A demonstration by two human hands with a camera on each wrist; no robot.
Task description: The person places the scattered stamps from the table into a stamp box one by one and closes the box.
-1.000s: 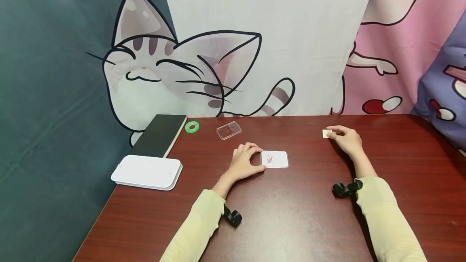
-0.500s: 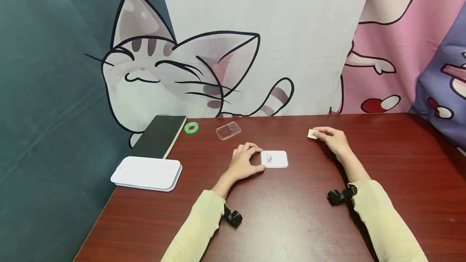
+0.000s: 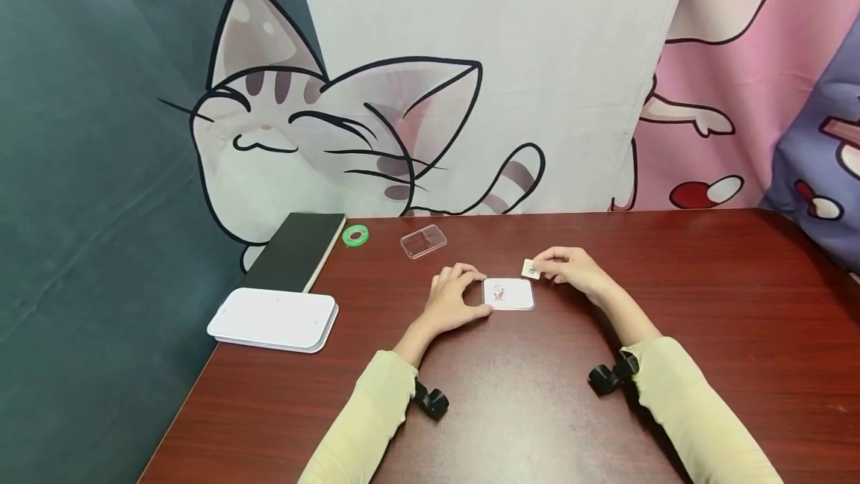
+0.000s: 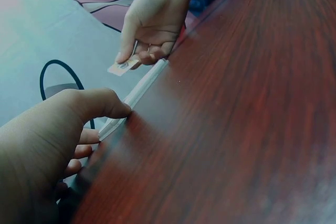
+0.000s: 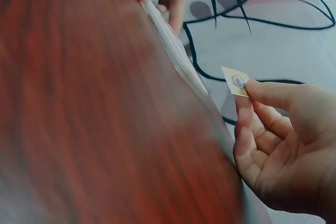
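Observation:
A flat, round-cornered white case with a small reddish picture lies on the table. My left hand holds its left end, thumb at the near edge and fingers at the far edge. Between thumb and fingertips, my right hand pinches a small cream square piece with a dark round mark on it. This square is just beyond the far right corner of the case in the head view. In the right wrist view the square piece is tilted, its printed side showing.
Near the table's back edge lie a clear plastic lid or tray and a green tape ring. A dark notebook and a white flat box lie at the left edge. A cat-print curtain hangs behind.
My right hand has moved left and a little nearer with the square piece, from the back right to beside the case. My left hand has stayed at the case.

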